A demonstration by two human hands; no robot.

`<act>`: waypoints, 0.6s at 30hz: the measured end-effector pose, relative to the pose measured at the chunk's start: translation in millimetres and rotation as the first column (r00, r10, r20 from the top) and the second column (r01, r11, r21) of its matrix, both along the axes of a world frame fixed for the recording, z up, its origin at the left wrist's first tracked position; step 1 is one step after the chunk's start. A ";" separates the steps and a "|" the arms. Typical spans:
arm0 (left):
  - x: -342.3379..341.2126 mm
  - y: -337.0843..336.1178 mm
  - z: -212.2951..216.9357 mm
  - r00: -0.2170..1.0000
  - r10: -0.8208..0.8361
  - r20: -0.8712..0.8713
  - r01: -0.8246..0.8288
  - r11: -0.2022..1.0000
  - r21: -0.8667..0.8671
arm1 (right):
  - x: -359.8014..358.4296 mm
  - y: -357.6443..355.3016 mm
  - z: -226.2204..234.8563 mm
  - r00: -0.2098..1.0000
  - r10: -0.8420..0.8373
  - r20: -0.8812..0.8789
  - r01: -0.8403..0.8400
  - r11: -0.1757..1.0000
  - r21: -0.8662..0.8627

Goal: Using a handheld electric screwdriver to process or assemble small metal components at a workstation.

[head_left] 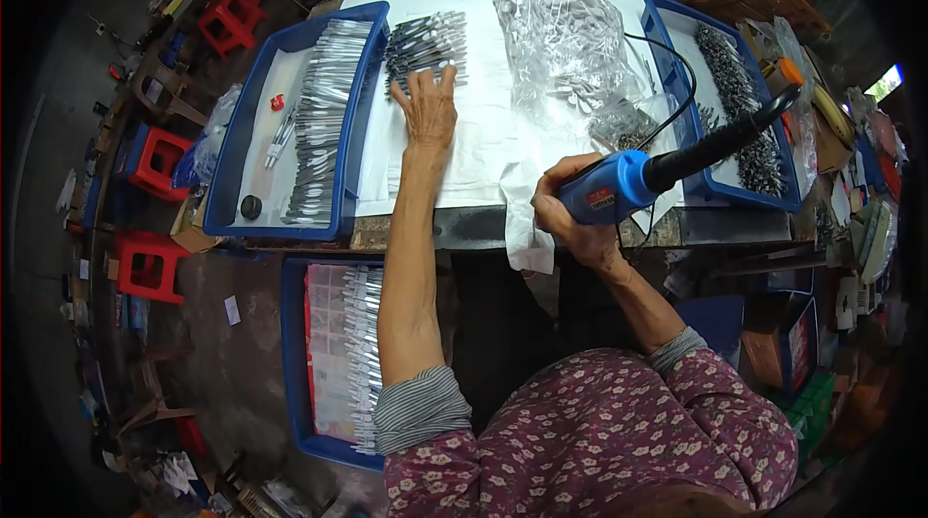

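Observation:
My left hand [428, 114] reaches forward over the white-covered table, fingers spread. Its fingertips are at the near edge of a row of slim dark and silver metal pieces [426, 43], side by side; whether they press on any is hard to tell. In my right hand [578, 230] is a blue electric screwdriver [601, 191], held by its body above the table's front edge. Its black cable end [725, 141] points up and to the right; its tip is hidden. A clear plastic bag [565, 30] of silver metal pieces lies beyond it, with a smaller bag [623, 122] of small parts nearer.
A blue tray [211, 191] at left holds rows of silver pieces and a small red item [277, 102]. The right blue tray [681, 98] holds heaps of small dark metal parts. Below the table is another loaded blue tray [294, 363]. Red stools [152, 265] stand left.

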State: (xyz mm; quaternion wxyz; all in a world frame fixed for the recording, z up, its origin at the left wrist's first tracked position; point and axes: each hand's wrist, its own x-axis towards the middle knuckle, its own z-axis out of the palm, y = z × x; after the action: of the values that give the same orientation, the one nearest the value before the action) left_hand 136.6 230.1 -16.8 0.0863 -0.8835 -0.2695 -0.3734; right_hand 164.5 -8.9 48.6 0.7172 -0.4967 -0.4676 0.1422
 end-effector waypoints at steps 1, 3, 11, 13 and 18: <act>-3.7 -0.7 4.6 1.000 -0.001 -0.002 0.001 1.000 -0.007 | 0.3 -0.2 -1.0 1.000 -0.001 -0.002 0.001 1.000 -0.007; -12.2 -3.6 16.7 0.997 -0.052 0.062 0.050 0.998 0.040 | 0.1 -1.3 -3.8 1.000 0.016 0.023 -0.015 0.999 -0.046; -67.9 -118.3 63.5 0.807 -0.172 0.565 0.469 0.768 -0.436 | 5.1 0.8 -6.4 0.998 -0.001 -0.061 -0.002 0.999 -0.045; -88.6 -157.4 65.5 0.846 0.040 0.532 0.452 0.475 -0.755 | 2.4 3.0 -2.4 0.998 -0.033 -0.055 0.028 0.997 -0.077; -108.4 -208.6 30.7 0.715 0.296 0.633 0.698 -0.262 -0.666 | -3.0 2.5 3.2 0.997 -0.068 -0.042 0.066 0.996 -0.057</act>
State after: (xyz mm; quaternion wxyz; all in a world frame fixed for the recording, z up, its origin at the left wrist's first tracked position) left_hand 28.2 21.4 13.9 -0.7958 -0.4531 -0.2814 -0.2867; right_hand 161.6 -6.4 51.8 0.7177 -0.5285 -0.4308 0.1417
